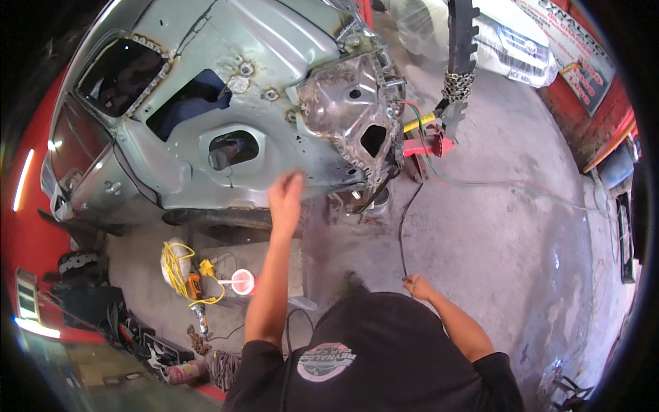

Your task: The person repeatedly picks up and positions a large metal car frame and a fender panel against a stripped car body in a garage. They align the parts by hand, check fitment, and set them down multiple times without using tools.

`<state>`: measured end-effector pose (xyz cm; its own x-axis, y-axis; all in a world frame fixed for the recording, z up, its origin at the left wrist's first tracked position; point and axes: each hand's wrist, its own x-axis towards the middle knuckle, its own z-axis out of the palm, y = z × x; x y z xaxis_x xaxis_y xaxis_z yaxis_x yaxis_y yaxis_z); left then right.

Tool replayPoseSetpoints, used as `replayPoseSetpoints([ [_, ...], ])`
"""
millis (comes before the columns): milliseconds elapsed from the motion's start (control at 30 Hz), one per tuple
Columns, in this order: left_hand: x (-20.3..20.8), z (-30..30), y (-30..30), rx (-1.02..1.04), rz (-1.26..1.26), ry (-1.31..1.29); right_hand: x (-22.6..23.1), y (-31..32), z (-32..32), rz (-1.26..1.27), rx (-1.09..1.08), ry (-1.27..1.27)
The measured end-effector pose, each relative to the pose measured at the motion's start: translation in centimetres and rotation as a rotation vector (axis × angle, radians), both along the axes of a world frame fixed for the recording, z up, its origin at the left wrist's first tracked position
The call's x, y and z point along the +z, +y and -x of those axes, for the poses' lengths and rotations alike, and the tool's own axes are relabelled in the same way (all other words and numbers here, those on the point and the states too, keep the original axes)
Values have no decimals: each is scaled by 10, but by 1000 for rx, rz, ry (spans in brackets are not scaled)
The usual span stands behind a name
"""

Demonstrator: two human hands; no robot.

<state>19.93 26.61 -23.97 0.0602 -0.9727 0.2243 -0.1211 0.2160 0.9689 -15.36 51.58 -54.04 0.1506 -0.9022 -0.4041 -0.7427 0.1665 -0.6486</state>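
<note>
Dominating the upper left of the frame, here is the grey-green car body (271, 130), holes cut through its panel and scorched metal along its right side. Over at upper right, a white car (494, 41) sits under clear plastic. Bottom centre, the person's black shirt (391, 350) fills the edge. Up top, right of centre, a dark notched post (462, 34) wears a wrap of chain (458, 86), a red clamp (429, 143) just below. Lower left, an orange power tool (195, 287) lies beside its bundled yellow cord (171, 264). Now the left hand (287, 196), centre frame, over the panel's lower edge: fingers curled in, but blurred; can't tell whether they touch or grip anything. And the right hand (417, 286), lower right of centre, has fingertips pinching the black cable (401, 233), which runs upward toward the clamp. Smaller, lower left of centre: a white tub (243, 281).
</note>
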Motion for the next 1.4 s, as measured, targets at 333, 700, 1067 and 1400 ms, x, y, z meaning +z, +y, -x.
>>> replayPoseSetpoints([
  [333,44,22,-141,40,171,-4,-5,-17,19,77,-338,8],
  [700,36,36,-151,62,92,128,-130,-5,117,-39,-281,-9],
  [1067,40,63,-158,336,146,-237,-96,-140,175,-94,-260,-192],
  [1400,38,95,-161,602,255,-379,-75,-186,208,-68,-115,-188],
])
